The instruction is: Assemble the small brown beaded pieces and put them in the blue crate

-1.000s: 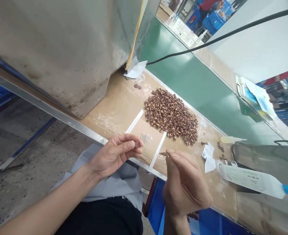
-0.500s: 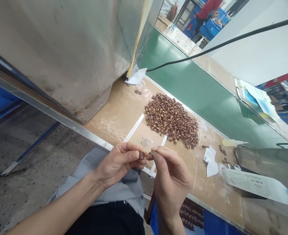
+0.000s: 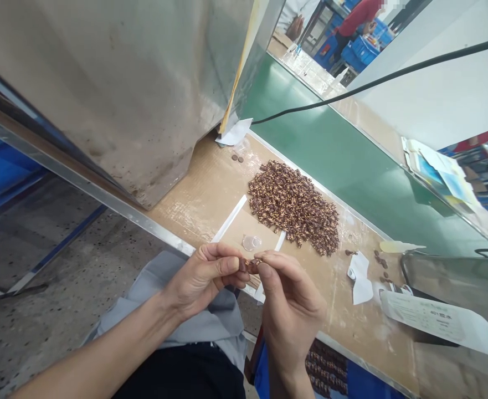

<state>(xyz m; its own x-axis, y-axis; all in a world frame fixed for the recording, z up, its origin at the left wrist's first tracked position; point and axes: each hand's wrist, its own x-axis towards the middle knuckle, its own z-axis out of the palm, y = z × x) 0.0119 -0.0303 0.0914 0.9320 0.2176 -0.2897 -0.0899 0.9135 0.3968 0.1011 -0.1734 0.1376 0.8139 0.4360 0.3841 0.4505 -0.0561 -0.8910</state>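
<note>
Low over the table's front edge, my left hand (image 3: 200,280) pinches a small brown disc-like piece (image 3: 243,265) between thumb and fingers. My right hand (image 3: 289,302) grips a small brown piece with gold bits (image 3: 253,266) by its fingertips. The two pieces meet between my hands; fingers partly cover both, so their exact shape is hidden. Just beyond my fingertips lies a clear round disc (image 3: 252,243) on the brown table covering (image 3: 202,213). Farther back, a heap of similar brown-and-gold pieces (image 3: 293,205) is spread out.
A large metal housing (image 3: 102,100) rises at the left. On the right are a white bottle (image 3: 438,321), crumpled white paper (image 3: 360,280) and loose brown discs (image 3: 380,259). A black cable (image 3: 352,88) crosses above the green panel (image 3: 330,138). A person in red (image 3: 360,19) is in the background.
My hands have brought the two small pieces closer together, so they now touch or overlap. The whole view has shifted slightly.
</note>
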